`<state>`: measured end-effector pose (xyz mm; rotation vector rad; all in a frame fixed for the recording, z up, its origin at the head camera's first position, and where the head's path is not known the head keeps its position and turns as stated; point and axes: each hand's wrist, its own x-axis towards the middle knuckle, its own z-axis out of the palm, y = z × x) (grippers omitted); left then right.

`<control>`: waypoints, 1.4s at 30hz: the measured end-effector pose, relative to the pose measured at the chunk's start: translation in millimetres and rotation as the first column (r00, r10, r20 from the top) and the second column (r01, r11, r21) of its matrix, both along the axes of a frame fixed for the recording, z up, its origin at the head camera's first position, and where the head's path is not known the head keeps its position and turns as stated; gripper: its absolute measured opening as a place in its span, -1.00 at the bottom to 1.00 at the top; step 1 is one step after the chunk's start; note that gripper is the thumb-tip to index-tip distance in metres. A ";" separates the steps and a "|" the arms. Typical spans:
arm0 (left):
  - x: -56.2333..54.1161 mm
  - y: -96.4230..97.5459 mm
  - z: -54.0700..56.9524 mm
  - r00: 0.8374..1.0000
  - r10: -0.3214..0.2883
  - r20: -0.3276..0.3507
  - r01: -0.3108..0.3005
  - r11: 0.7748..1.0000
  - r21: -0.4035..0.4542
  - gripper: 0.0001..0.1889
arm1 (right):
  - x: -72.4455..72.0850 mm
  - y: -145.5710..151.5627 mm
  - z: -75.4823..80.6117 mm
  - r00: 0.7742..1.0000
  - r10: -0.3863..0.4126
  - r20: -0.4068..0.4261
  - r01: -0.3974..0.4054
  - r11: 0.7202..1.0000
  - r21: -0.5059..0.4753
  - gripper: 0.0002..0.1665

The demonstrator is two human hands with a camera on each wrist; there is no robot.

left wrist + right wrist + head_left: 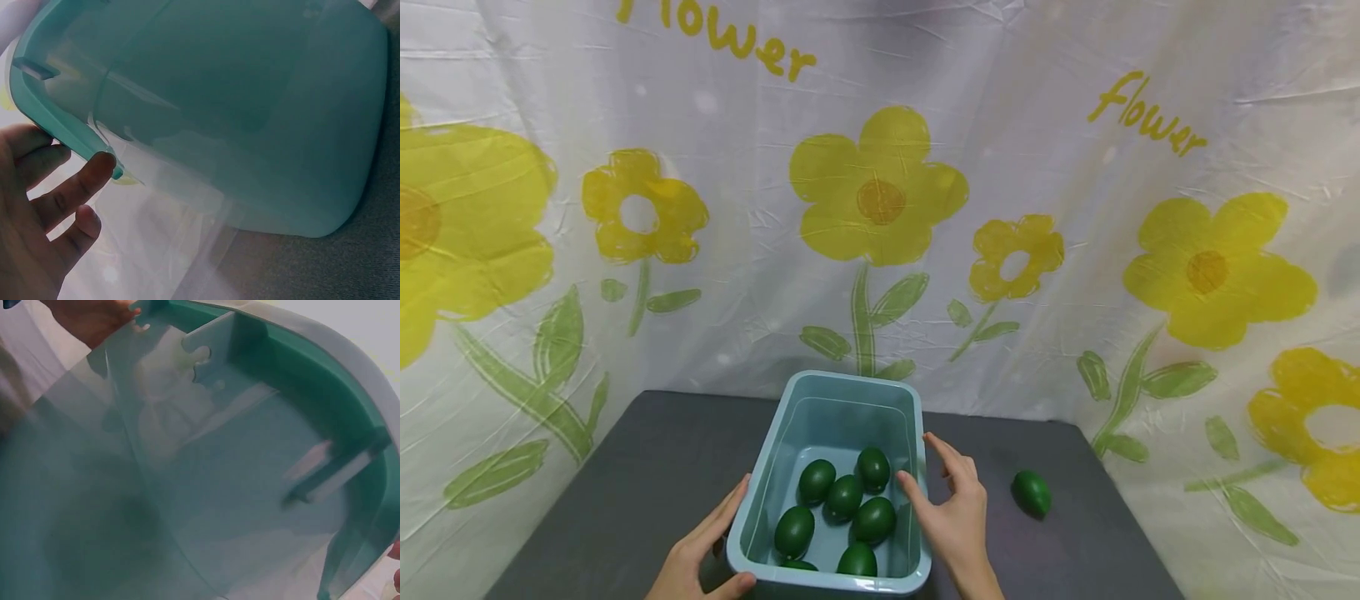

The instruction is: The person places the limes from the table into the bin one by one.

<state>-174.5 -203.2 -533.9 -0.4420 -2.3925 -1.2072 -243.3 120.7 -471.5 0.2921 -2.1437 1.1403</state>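
Observation:
A pale blue-green plastic bin (747, 500) stands on the dark grey table, its rim seen from above. Inside lie several glossy dark green lime-like fruits (844, 497). My left hand (696, 550) holds the near left corner, thumb on the rim; in the left wrist view its fingers (69, 194) bend beneath the rim's edge. On the right side my right hand (957, 508) holds the rim, thumb over the inner edge and fingers outside. The right wrist view shows mostly the bin's outer wall (206, 462), with only a bit of finger at the right border.
One more green fruit (1032, 493) lies on the grey tabletop (1075, 550) to the right of my right hand. A white curtain with printed yellow flowers (880, 183) hangs behind the table and along both sides.

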 end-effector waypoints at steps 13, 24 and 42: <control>0.8 0.6 -2.4 1.000 0.019 -0.017 -0.019 1.000 0.008 -0.02 | -1.5 12.3 -9.0 0.999 -0.040 0.007 0.040 0.999 0.003 -0.30; 0.5 1.4 -1.4 1.000 0.019 0.016 -0.019 1.000 0.014 -0.04 | -2.8 31.5 -22.5 0.988 -0.129 0.085 0.131 0.991 -0.015 -0.33; 0.8 0.6 1.4 0.999 0.025 0.029 -0.026 1.000 0.016 -0.05 | -18.5 90.6 -60.7 0.937 -0.296 0.185 0.282 0.955 0.096 -0.30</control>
